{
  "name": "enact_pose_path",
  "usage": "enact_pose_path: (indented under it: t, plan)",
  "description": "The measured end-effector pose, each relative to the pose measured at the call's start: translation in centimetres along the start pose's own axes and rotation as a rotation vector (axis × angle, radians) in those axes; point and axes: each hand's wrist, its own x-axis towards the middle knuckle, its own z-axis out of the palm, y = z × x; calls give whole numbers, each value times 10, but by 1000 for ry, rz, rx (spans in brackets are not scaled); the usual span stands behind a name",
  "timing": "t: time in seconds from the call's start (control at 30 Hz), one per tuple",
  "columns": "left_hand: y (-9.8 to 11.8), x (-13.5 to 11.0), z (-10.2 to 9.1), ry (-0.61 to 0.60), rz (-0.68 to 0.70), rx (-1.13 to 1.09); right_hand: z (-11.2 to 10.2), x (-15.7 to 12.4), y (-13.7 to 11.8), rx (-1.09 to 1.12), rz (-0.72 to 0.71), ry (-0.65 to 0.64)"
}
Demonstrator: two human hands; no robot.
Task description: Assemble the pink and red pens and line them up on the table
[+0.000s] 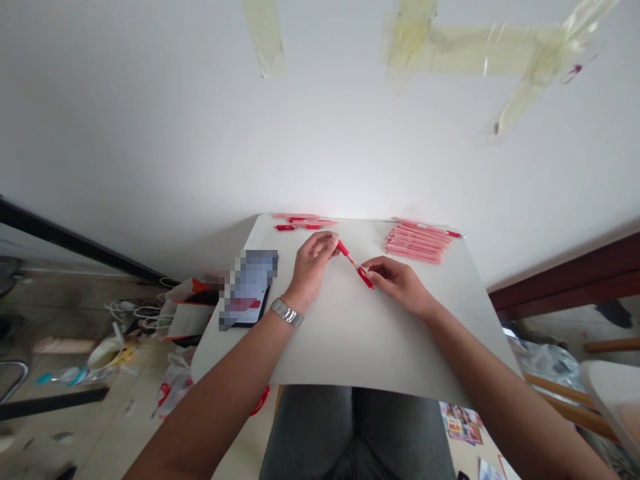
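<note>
Over the middle of the white table, my left hand [314, 259] pinches the red grip end of a red pen [343, 249]. The pen slants down to the right, with a thin yellowish stretch in its middle. My right hand [397, 280] has its fingertips closed at the pen's other end, by the red clip part [365, 277]. Whether the two halves are joined or apart cannot be made out. Beyond my left hand lie several red and pink pens [300, 227]. A stack of pink pens [417, 243] lies beyond my right hand.
A phone [250, 287] with a blurred-out screen lies at the left of the white table [350, 347]. A taped white wall [325, 147] stands behind it. Bags [187, 313] and a bottle [63, 376] are on the floor at left; a white stool-like seat [610, 393] is at right.
</note>
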Motion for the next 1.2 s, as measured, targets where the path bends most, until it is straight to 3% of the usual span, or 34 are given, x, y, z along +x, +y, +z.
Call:
enact_pose_path:
  t: [0.23, 0.5, 0.83, 1.07, 1.2]
  plan:
    - [-1, -1, 1, -13, -26, 27, 2, -1, 0, -214, -62, 0]
    - [-1, -2, 2, -39, -41, 12, 0, 1, 4, -285, -80, 88]
    - [7, -15, 10, -311, -1, 182, 1, 2, 3, -197, -80, 136]
    - [9, -17, 12, -324, 30, 175, 4, 1, 3, -186, -78, 96]
    - [8, -14, 9, -271, 74, 183, 3, 1, 4, -186, -127, 113]
